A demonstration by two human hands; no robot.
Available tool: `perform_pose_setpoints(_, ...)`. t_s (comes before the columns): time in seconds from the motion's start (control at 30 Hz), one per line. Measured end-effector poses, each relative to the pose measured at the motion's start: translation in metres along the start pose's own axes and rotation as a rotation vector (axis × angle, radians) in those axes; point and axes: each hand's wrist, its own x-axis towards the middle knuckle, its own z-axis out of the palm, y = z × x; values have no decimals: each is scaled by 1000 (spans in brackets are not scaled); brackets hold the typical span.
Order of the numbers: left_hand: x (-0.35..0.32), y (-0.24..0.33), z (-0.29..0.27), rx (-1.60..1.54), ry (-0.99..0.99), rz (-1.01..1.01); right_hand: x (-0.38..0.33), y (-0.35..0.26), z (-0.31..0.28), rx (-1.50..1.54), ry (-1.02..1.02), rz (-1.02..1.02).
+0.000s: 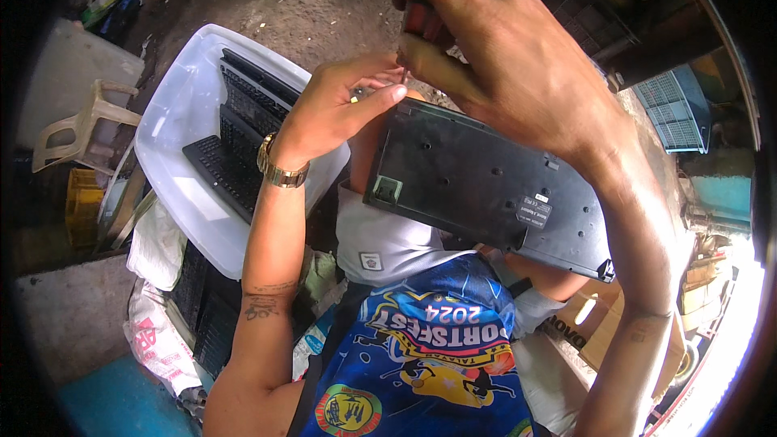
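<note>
Black keyboard (486, 182) face down across the person's lap (384, 231), back panel (461, 158) on, so apparently unfinished; at its far-left corner, right grip (514, 57) wraps a red-handled screwdriver (427, 23), left grip (336, 101) nearly pinched, hold unclear.

Lettering (451, 314) on shirt (417, 356) (keyboard label (534, 211) apparently too)

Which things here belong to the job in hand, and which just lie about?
In the job:
- red-handled tool in right hand
- upturned black keyboard
- likely, keyboards in tub

Seemingly lying about:
- beige plastic chair
- blue crate
- yellow crate
</note>
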Motion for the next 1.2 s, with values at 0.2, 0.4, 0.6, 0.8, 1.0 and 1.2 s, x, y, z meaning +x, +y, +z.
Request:
perform_pose_setpoints(0.2,1,13,6,83,43,-53,9,11,9,-16,34,-142)
perform_pose_setpoints(0.4,-4,14,8,187,105,-59,15,14,30,-200,212,-253)
perform_pose_setpoints(0.6,-7,11,14,127,165,-47,17,19,38,-207,275,-356)
perform_pose_setpoints(0.8,-7,-2,13,444,143,-45,22,4,32,-440,103,-49)
perform_pose_setpoints(1.0,-6,-18,24,299,260,149,38,6,29,-543,157,-392)
perform_pose_setpoints(1.2,-5,-22,21,338,278,244,37,-12,24,-677,110,-382)
